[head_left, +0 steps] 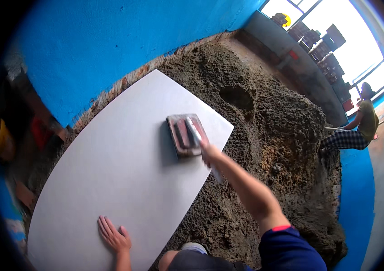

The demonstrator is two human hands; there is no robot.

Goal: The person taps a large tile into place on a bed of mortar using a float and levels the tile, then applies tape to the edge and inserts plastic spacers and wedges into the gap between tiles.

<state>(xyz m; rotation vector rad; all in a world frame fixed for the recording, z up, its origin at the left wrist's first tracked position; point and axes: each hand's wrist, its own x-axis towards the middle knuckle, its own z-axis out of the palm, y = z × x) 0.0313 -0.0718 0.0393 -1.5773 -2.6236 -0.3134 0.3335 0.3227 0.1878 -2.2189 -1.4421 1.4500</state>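
Open lane from the left hand [116, 238] toward twelve, over the white slab [106, 158]; handled block [182, 137] bars one, mortar bed [232, 217] three!

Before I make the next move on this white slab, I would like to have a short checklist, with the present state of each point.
1. Left hand spread flat on the white slab, away from the block: ok.
2. Right hand gripping the pale-handled tool: ok.
3. Block resting evenly on the slab: cannot tell; tool and hand partly cover it.
4. Slab level: cannot tell from this single view.
5. Sandy material beyond the slab smooth: not ok; it is lumpy, with a dark hollow.
6. Co-worker away from the slab: ok, across the sandy material at far right.
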